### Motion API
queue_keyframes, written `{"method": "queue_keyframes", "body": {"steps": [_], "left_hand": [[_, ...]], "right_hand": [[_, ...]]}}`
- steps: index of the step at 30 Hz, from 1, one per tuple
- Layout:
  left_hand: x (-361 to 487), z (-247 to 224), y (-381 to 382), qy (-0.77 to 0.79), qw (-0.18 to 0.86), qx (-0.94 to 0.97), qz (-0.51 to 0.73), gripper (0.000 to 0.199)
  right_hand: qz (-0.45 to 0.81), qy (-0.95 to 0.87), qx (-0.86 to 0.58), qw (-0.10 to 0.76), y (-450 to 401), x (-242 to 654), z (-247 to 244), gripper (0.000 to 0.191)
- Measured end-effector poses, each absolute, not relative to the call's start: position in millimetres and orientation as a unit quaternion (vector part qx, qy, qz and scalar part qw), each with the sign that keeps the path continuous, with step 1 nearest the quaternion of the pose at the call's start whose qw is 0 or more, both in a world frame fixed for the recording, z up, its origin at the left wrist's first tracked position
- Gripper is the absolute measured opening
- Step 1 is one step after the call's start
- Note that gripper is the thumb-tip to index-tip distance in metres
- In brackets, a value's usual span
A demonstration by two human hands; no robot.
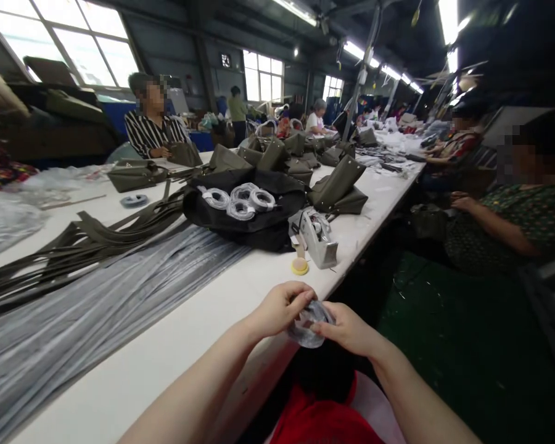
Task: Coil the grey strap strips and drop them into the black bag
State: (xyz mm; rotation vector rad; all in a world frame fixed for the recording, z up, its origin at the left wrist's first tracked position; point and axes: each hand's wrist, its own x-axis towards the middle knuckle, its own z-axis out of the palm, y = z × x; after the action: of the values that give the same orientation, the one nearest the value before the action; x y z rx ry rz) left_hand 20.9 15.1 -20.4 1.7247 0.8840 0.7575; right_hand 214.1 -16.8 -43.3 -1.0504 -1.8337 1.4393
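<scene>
1. Right now I am holding a small roll of clear tape [308,324] between both hands, just off the near edge of the white bench [176,345] and above my lap, where nothing crowds my elbows.
2. My left hand [277,308] is curling over the top of the roll, its fingers [300,298] pinching the rim, probably so that the slippery film is not spinning loose.
3. My right hand [346,330] is cradling the roll from below and from the side, thumb pressing on its face; both hands are clenched on it and neither is free.
4. A grey tape dispenser [317,237] is sitting at the bench edge just beyond my hands, with a small yellow disc [300,266] beside it, both within easy reach.
5. More clear rolls [238,200] are lying on a black bag [259,216] farther up the bench, apparently so that they are not rolling off.
6. Long olive straps [74,246] and a sheet of plastic film [97,302] are stretching along the bench to my left, laid flat.
7. Olive handbags [337,185] are standing in a row beyond, and other people are sitting on both sides of the bench.
</scene>
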Motion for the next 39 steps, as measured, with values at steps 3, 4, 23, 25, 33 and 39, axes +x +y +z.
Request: {"method": "queue_keyframes", "body": {"steps": [3, 4, 23, 25, 33, 39], "left_hand": [[18, -18, 14, 0.353, 0.481, 0.749, 0.288, 0.034], [18, -20, 14, 0.361, 0.470, 0.752, 0.289, 0.035], [-15, -42, 63, 0.553, 0.226, 0.736, 0.318, 0.036], [-17, -45, 66, 0.553, 0.245, 0.723, 0.335, 0.035], [-20, -61, 78, 0.575, 0.404, 0.598, 0.385, 0.042], [-11, -61, 75, 0.525, 0.511, 0.542, 0.411, 0.043]], "right_hand": [[0.551, -0.682, -0.384, 0.291, -10, 210, -49, 0.042], [0.556, -0.679, -0.379, 0.294, -7, 208, -52, 0.042], [0.020, -0.745, -0.648, 0.157, 176, 147, -39, 0.024], [0.004, -0.742, -0.651, 0.160, 171, 148, -35, 0.028], [0.324, -0.641, -0.502, 0.482, 56, 181, -29, 0.029], [0.414, -0.612, -0.453, 0.498, -15, 191, -20, 0.025]]}}
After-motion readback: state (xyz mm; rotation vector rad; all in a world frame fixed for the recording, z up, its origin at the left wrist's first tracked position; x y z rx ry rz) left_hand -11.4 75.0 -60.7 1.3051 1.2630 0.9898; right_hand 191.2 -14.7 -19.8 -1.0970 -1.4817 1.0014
